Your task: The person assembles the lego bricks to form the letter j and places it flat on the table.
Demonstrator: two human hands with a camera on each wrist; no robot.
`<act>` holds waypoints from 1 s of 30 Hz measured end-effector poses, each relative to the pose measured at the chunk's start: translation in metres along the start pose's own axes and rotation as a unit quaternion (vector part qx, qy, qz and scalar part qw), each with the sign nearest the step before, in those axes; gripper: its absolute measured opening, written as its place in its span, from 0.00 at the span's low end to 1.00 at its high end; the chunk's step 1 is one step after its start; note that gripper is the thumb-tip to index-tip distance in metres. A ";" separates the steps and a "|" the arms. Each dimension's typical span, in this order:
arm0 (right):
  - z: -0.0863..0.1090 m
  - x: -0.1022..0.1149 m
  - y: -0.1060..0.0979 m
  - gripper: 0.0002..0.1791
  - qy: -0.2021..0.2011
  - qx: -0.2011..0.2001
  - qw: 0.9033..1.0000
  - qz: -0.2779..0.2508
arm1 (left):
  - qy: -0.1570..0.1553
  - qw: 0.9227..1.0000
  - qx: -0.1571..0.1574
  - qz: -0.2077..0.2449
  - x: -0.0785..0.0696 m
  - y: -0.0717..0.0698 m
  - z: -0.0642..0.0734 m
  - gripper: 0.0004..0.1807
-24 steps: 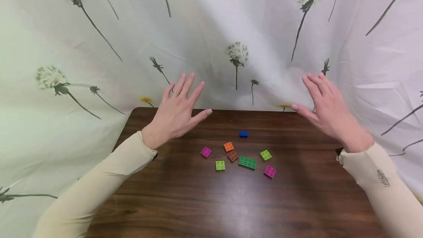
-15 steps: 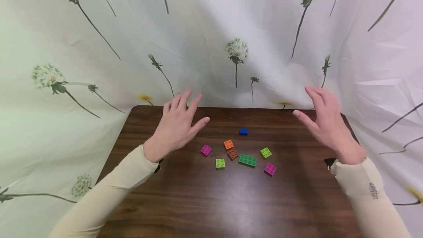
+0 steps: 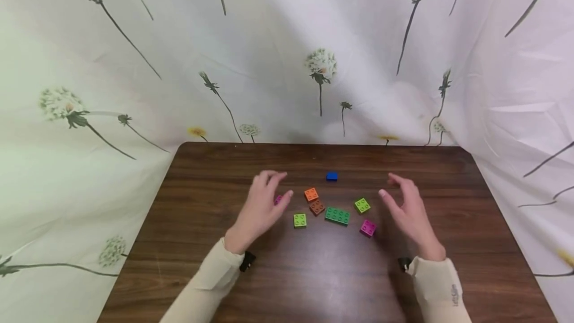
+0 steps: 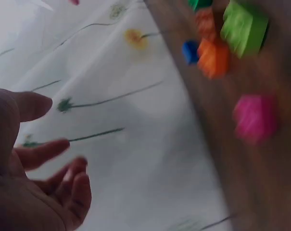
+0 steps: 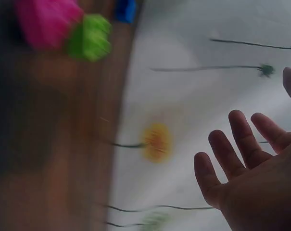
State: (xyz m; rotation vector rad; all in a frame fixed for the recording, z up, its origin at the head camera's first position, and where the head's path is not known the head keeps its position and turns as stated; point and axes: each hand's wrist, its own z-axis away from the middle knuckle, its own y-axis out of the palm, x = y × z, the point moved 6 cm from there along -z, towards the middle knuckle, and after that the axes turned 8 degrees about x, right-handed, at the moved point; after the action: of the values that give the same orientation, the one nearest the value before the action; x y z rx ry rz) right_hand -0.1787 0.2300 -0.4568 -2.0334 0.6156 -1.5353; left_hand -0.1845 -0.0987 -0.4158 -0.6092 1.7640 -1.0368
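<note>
1. Two hands are lowering, empty, fingers parted: left hand (image 3: 259,207) (part-hiding a magenta brick (image 3: 278,199)), right hand (image 3: 410,213) near a lime-green brick (image 3: 362,206)
2. Eight studded bricks (image 3: 337,216) are lying on the table (image 3: 179,243), coming within reach

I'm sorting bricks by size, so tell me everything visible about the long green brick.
The green brick is a plastic-looking block with eight studs in two rows of four. It lies flat, studs up, on the dark brown table, slightly slanted, its left end close beside the brown brick; whether they touch is hard to tell. Neither the left hand nor the right hand touches it.
</note>
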 end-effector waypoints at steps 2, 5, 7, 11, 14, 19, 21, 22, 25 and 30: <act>0.008 -0.009 0.015 0.26 0.027 0.017 0.999 -0.009 | -0.004 0.999 0.031 0.040 -0.001 0.020 0.006 0.23; 0.017 -0.018 0.036 0.26 0.063 0.050 0.997 -0.017 | -0.013 0.991 0.090 0.099 -0.004 0.052 0.015 0.20; 0.022 -0.022 0.049 0.27 0.084 0.076 0.993 -0.023 | -0.022 0.984 0.121 0.127 -0.005 0.072 0.021 0.19; 0.027 -0.027 0.066 0.29 0.105 0.105 0.989 -0.029 | -0.040 0.972 0.159 0.167 -0.008 0.106 0.032 0.19; 0.029 -0.029 0.073 0.28 0.106 0.114 0.988 -0.025 | -0.057 0.967 0.169 0.184 -0.009 0.122 0.038 0.18; 0.029 -0.028 0.084 0.28 0.109 0.133 0.985 -0.012 | -0.101 0.963 0.164 0.187 -0.005 0.135 0.041 0.20; 0.029 -0.027 0.087 0.27 0.114 0.133 0.984 -0.011 | -0.112 0.963 0.160 0.185 -0.003 0.137 0.041 0.20; 0.029 -0.026 0.088 0.26 0.115 0.132 0.984 -0.009 | -0.115 0.963 0.156 0.186 -0.003 0.138 0.041 0.20; 0.028 -0.024 0.092 0.25 0.117 0.132 0.984 0.007 | -0.117 0.966 0.146 0.181 -0.002 0.139 0.039 0.20; 0.027 -0.023 0.099 0.24 0.121 0.143 0.981 0.051 | -0.106 0.971 0.125 0.175 0.001 0.139 0.033 0.20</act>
State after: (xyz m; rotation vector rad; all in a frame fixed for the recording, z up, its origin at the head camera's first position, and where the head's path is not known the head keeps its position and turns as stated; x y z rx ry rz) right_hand -0.1631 0.1726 -0.5432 -1.5929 0.5430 -1.7155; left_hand -0.1479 -0.0406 -0.5411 -0.2284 1.4593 -0.8911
